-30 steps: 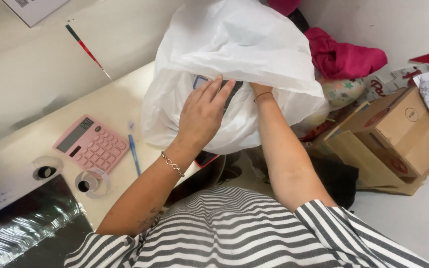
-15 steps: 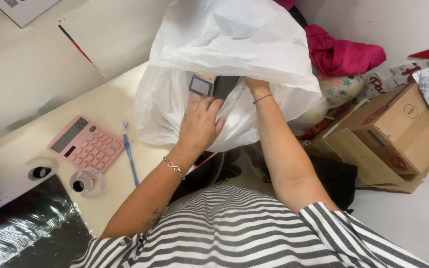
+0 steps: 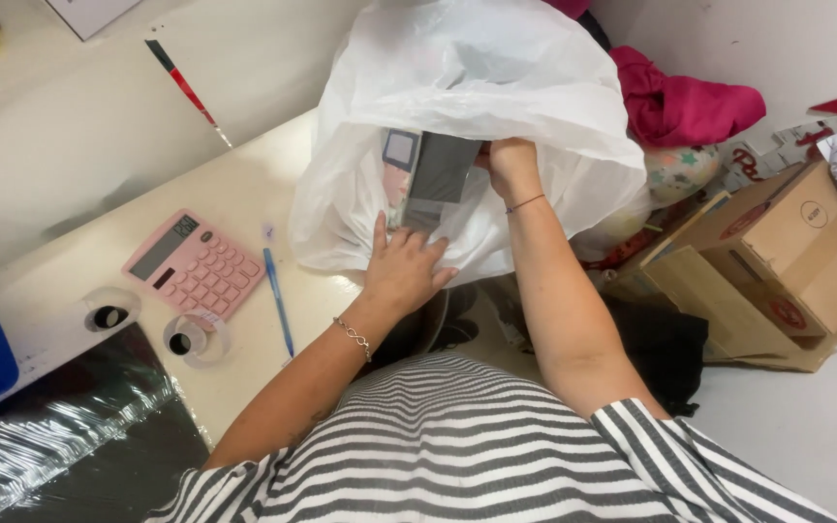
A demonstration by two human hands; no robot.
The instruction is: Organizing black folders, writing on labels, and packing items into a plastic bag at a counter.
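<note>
Dark flat box [image 3: 445, 167] stands upright in the mouth of a white plastic bag [image 3: 496, 87], at the desk's edge; part of it is sunk in the bag. A paler packet [image 3: 400, 160] with a square window sits just beside it on the left, also inside the bag.

Right hand [image 3: 510, 163] at the box's upper right corner, fingers curled around its edge, gripping it. Thin bracelet on that wrist.

Left hand [image 3: 402, 268] lies flat against the bag's front wall below the box, fingers spread and open, pressing the plastic; holds nothing. Chain bracelet on the left wrist.

Desk [image 3: 244, 184] cream-coloured. Left of the bag: blue pen [image 3: 277, 300], then a pink calculator [image 3: 194, 265], near each other but apart. Two clear tape rolls [image 3: 194, 339] closer to the desk's near edge.

Right of the bag: crumpled pink cloth [image 3: 685, 102], and lower down an open cardboard box [image 3: 777, 261] on the floor.

Person wears a black-and-white striped top [image 3: 477, 455].
</note>
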